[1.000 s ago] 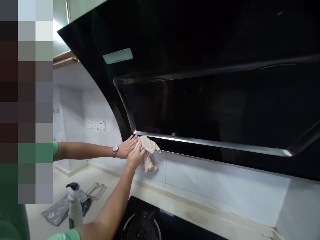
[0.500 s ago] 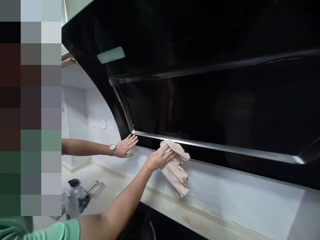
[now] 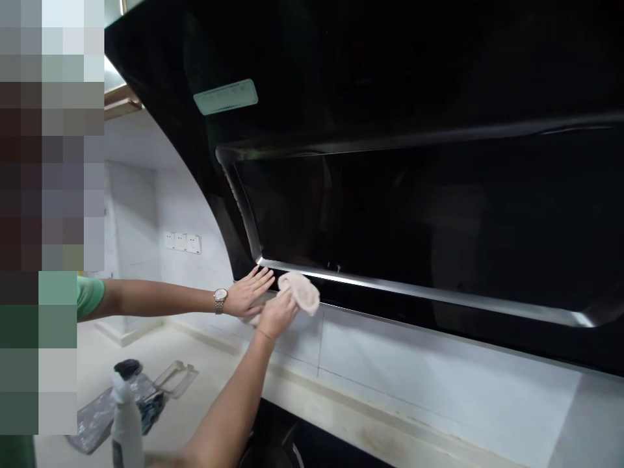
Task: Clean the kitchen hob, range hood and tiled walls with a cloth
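Neither of my own hands shows. The two arms in view reach in from a person in a green short-sleeved shirt at the left, whose head and body are mostly covered by a mosaic. That person's left hand (image 3: 246, 292), with a metal watch (image 3: 221, 299) at the wrist, lies flat with fingers spread on the lower left edge of a black range hood (image 3: 390, 208). The person's right hand (image 3: 279, 313) grips a pale pink cloth (image 3: 301, 292) against the hood's lower edge, close beside the left hand. Part of the cloth is hidden behind the hands.
On the counter (image 3: 195, 351) at lower left are a spray bottle (image 3: 127, 422), a grey plastic bag (image 3: 92, 416) and a pale frame-like part (image 3: 178, 379). A black cooktop (image 3: 316, 435) lies below the hood. Wall sockets (image 3: 181, 242) are behind.
The other person's right hand has slid the cloth left along the hood's lower edge, up to the left hand. That left hand stays on the hood. My view has shifted slightly.
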`<state>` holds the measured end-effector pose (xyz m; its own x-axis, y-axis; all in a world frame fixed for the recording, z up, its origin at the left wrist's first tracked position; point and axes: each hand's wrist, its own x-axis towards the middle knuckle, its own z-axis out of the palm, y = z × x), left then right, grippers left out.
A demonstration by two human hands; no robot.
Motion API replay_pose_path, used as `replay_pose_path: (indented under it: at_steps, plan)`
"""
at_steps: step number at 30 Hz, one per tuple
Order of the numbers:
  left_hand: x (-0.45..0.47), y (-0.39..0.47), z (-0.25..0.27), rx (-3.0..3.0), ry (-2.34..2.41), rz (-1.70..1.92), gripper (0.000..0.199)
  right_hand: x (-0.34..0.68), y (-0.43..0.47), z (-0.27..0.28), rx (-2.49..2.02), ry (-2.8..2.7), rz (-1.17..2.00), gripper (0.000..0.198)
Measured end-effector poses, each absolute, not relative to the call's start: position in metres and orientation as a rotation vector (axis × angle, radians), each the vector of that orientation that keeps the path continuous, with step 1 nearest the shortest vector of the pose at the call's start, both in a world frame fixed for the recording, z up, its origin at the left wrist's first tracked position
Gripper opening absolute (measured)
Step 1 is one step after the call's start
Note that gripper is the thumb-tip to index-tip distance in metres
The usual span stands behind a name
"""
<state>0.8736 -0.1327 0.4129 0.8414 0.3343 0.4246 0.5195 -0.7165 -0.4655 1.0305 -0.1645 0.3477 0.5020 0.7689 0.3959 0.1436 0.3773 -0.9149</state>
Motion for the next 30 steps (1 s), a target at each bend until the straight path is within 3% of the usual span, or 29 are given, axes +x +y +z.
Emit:
replay_pose_path:
  at_steps: [7, 11, 20, 23, 26, 30]
  plan:
    - [0.892, -0.139, 0.418, -2.322, -0.608, -0.273, 0.073, 1.152, -0.185, 0.337, -1.271, -0.726, 0.374, 0.082]
    - [0.895, -0.143, 0.421, -2.291, -0.614, -0.233, 0.068, 1.191, -0.205, 0.332, -1.137, -0.651, 0.469, 0.082]
    - [0.898, -0.133, 0.409, -2.256, -0.505, -0.337, 0.074, 1.030, -0.212, 0.375, -1.189, -1.051, 0.415, 0.056]
    - [0.899, -0.134, 0.408, -2.243, -0.491, -0.346, 0.075, 1.027, -0.233, 0.378, -1.118, -1.052, 0.412, 0.053]
    - [0.903, -0.137, 0.409, -2.234, -0.496, -0.300, 0.076, 1.090, -0.290, 0.340, -1.142, -0.912, 0.519, 0.054]
    - [0.915, -0.146, 0.414, -2.204, -0.541, -0.188, 0.073, 1.188, -0.396, 0.235, -1.171, -0.661, 0.638, 0.050]
